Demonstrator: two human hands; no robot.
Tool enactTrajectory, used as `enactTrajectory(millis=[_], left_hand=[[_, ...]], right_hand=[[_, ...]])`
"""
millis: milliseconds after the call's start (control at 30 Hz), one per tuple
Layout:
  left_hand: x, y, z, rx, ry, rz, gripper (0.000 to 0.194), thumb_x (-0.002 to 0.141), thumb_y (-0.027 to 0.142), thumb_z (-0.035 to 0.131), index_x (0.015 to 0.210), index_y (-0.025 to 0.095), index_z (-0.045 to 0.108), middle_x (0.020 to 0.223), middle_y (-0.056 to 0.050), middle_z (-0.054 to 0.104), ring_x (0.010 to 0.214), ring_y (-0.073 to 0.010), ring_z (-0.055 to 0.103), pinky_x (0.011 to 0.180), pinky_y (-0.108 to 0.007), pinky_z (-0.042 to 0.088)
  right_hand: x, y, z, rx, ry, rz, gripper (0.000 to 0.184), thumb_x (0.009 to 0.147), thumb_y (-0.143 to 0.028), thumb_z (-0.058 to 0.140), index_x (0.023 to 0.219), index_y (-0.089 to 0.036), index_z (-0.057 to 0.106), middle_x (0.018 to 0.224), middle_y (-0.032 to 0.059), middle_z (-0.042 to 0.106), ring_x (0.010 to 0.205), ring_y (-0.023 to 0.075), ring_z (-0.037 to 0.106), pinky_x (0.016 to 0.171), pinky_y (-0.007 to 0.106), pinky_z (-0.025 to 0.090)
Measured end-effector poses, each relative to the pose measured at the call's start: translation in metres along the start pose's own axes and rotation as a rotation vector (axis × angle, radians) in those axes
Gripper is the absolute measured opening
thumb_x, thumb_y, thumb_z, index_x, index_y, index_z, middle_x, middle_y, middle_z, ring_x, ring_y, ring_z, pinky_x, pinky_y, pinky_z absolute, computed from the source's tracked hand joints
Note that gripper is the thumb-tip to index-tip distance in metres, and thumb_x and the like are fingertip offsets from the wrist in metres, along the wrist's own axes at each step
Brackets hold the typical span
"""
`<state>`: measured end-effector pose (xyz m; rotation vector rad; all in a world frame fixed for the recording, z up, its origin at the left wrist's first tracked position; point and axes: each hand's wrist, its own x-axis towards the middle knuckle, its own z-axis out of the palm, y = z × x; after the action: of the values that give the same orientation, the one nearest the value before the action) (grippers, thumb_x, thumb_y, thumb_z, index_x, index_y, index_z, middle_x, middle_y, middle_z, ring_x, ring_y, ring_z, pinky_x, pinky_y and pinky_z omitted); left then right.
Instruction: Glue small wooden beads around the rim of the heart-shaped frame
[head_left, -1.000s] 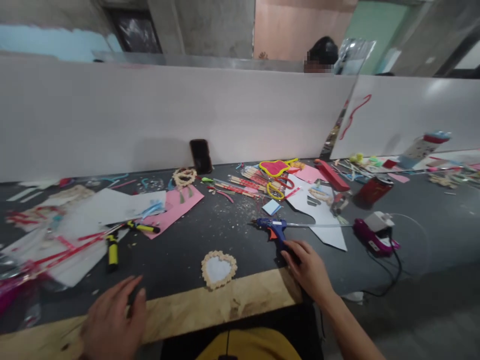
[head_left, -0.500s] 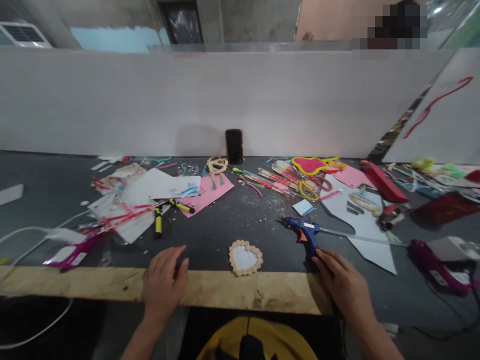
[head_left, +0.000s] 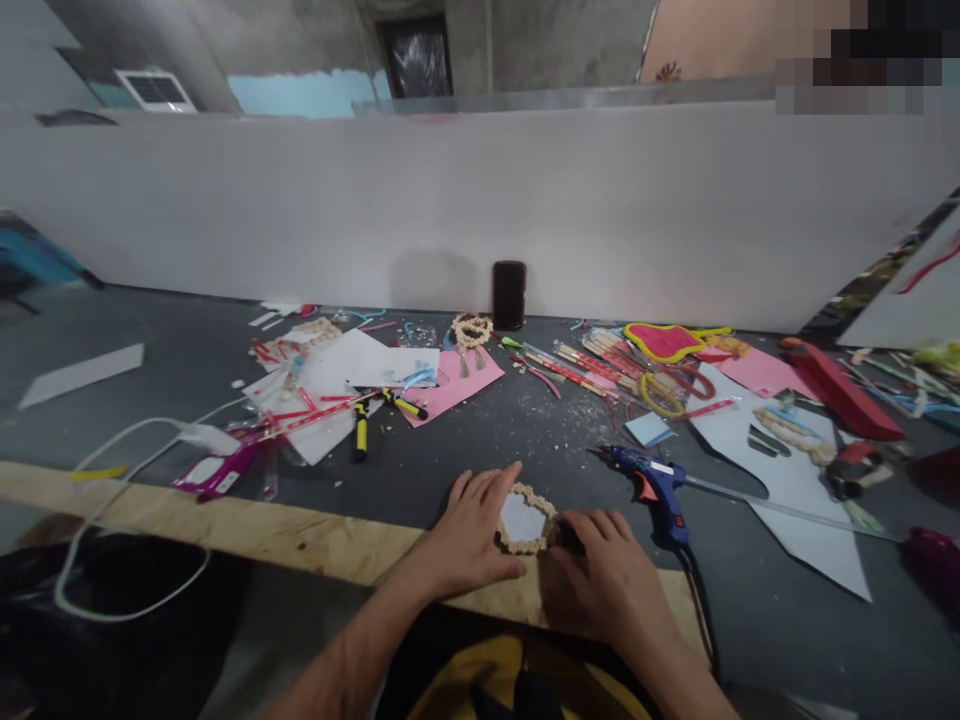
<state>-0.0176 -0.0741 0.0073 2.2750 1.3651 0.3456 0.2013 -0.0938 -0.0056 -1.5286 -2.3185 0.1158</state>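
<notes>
A small heart-shaped piece [head_left: 525,522] with a white middle and a beige, beaded-looking rim lies at the table's near edge, partly over the wooden strip. My left hand [head_left: 476,530] is at its left side, fingers stretched out and thumb apart, the index finger along the rim. At the right rim is my right hand [head_left: 611,560], fingers bent and thumb apart, fingertips at or touching the edge. A blue hot glue gun [head_left: 652,485] with an orange trigger lies to the right of both hands, a clear glue stick in its back.
A phone [head_left: 509,295] leans on the white partition [head_left: 450,200]. Yellow-handled pliers [head_left: 361,432], a purple glue gun [head_left: 221,465] with a white cord and pink paper [head_left: 457,385] lie left. Wrapped sticks [head_left: 592,370], white board offcuts [head_left: 810,530] and a red stapler-like bar [head_left: 844,390] lie right.
My right hand has left the blue glue gun and moved to the heart's right side. My left hand has moved right to its left side. The view has shifted left.
</notes>
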Motion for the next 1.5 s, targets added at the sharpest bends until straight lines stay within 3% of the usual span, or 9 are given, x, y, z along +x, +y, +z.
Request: enactTrajectory(millis=[133, 233, 400, 567, 700, 900, 1300, 1500], left_hand=[[0.002, -0.002, 0.004, 0.018, 0.033, -0.025, 0.103, 0.065, 0.050, 0.071, 0.145, 0.023, 0.011, 0.143, -0.012, 0.037, 0.131, -0.0267, 0.033, 0.111, -0.050, 0.016], [0.001, 0.000, 0.010, 0.055, 0.059, -0.064, 0.110, 0.059, 0.063, 0.072, 0.144, 0.022, 0.016, 0.140, -0.012, 0.040, 0.127, -0.0297, 0.034, 0.109, -0.052, 0.015], [-0.004, 0.002, 0.011, 0.070, 0.062, -0.101, 0.114, 0.057, 0.078, 0.060, 0.145, 0.018, 0.020, 0.138, -0.015, 0.041, 0.127, -0.0324, 0.032, 0.107, -0.054, 0.012], [0.001, -0.004, 0.001, 0.047, 0.031, -0.057, 0.103, 0.059, 0.079, 0.058, 0.139, 0.020, 0.033, 0.138, -0.013, 0.042, 0.129, -0.0308, 0.029, 0.108, -0.050, 0.013], [0.007, -0.006, -0.001, 0.038, 0.013, -0.008, 0.096, 0.058, 0.077, 0.062, 0.134, 0.023, 0.039, 0.135, -0.011, 0.044, 0.127, -0.0312, 0.031, 0.107, -0.051, 0.013], [0.009, -0.007, 0.006, 0.035, 0.026, 0.008, 0.091, 0.059, 0.075, 0.062, 0.132, 0.025, 0.040, 0.135, -0.009, 0.045, 0.127, -0.0311, 0.031, 0.107, -0.053, 0.010], [0.011, -0.006, 0.005, 0.024, 0.026, -0.014, 0.086, 0.060, 0.078, 0.057, 0.128, 0.027, 0.043, 0.133, -0.006, 0.048, 0.125, -0.0308, 0.032, 0.106, -0.054, 0.010], [0.011, -0.007, 0.007, 0.033, 0.034, -0.022, 0.087, 0.059, 0.076, 0.061, 0.127, 0.026, 0.044, 0.133, -0.008, 0.047, 0.125, -0.0319, 0.031, 0.106, -0.055, 0.009]], right_hand=[[0.006, 0.000, -0.005, -0.006, -0.067, -0.014, 0.015, 0.083, -0.024, 0.057, 0.097, -0.021, 0.061, 0.092, 0.0063, 0.066, 0.086, 0.0242, 0.055, 0.075, 0.038, 0.045], [0.010, 0.005, -0.006, 0.007, -0.061, -0.036, 0.015, 0.085, -0.023, 0.053, 0.097, -0.022, 0.062, 0.092, 0.0065, 0.066, 0.086, 0.0232, 0.055, 0.076, 0.037, 0.044], [0.016, 0.015, -0.004, 0.062, -0.050, -0.050, 0.021, 0.089, -0.022, 0.046, 0.101, -0.022, 0.063, 0.098, 0.0065, 0.067, 0.089, 0.0217, 0.056, 0.082, 0.037, 0.045], [0.021, 0.008, 0.001, 0.082, 0.037, 0.006, 0.027, 0.089, -0.031, 0.046, 0.108, -0.020, 0.063, 0.103, 0.0092, 0.066, 0.095, 0.0233, 0.055, 0.084, 0.039, 0.046], [0.035, -0.005, 0.005, 0.081, 0.022, 0.032, 0.024, 0.086, -0.032, 0.054, 0.104, -0.022, 0.066, 0.102, 0.0080, 0.066, 0.096, 0.0235, 0.054, 0.084, 0.039, 0.046], [0.051, -0.013, 0.008, 0.084, -0.004, 0.038, 0.016, 0.084, -0.027, 0.057, 0.094, -0.024, 0.069, 0.098, 0.0057, 0.067, 0.091, 0.0224, 0.054, 0.082, 0.038, 0.045], [0.053, -0.015, 0.012, 0.089, -0.013, 0.070, 0.021, 0.082, -0.015, 0.055, 0.090, -0.027, 0.070, 0.096, 0.0039, 0.066, 0.088, 0.0220, 0.048, 0.080, 0.037, 0.042], [0.053, -0.011, 0.015, 0.113, -0.008, 0.070, 0.016, 0.084, -0.025, 0.056, 0.095, -0.027, 0.068, 0.099, 0.0042, 0.066, 0.091, 0.0219, 0.051, 0.082, 0.037, 0.044]])
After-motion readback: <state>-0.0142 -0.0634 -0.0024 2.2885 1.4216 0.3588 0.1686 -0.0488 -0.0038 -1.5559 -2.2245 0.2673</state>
